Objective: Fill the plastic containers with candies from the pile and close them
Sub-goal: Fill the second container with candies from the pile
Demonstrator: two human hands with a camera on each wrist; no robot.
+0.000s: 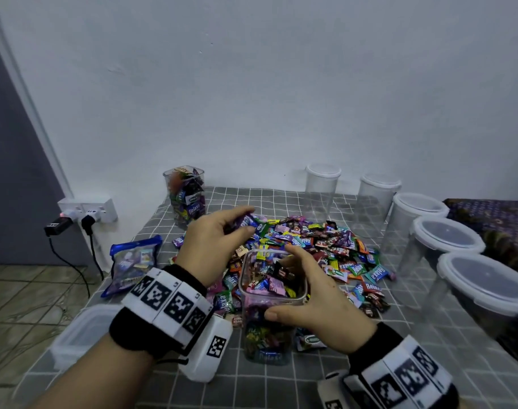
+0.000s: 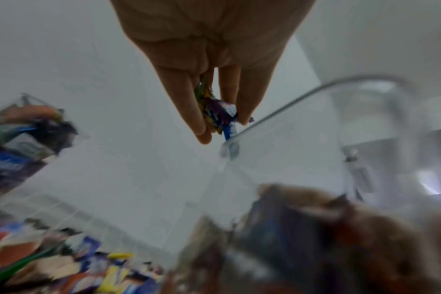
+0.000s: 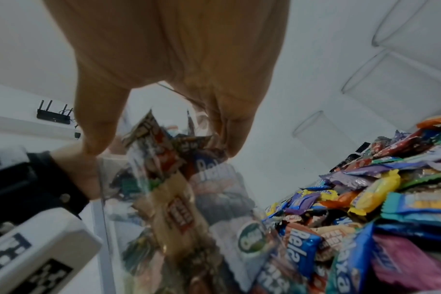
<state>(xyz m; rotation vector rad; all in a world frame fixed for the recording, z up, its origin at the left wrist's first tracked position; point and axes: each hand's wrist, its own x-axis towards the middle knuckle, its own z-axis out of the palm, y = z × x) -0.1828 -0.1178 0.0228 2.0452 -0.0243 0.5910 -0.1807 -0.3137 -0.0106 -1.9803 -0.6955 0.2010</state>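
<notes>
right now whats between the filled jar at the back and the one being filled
In the head view, the left hand holding candies, and the pile's near edge.

From my feed this reads as a room in a home, not a lab or shop. The work surface is covered by a grey grid-patterned cloth (image 1: pixel 325 376) pushed against a plain white painted wall (image 1: pixel 251 84). Low on that wall I see a white socket block (image 1: pixel 88 209) with plugs and black cables trailing to a tiled floor (image 1: pixel 30 293). On the far right lies a dark patterned fabric (image 1: pixel 493 219), like bedding. The right wrist view shows a black router (image 3: pixel 54 115) with antennas mounted on the wall. A grey door (image 1: pixel 12 172) with a white frame stands at the left.
</notes>
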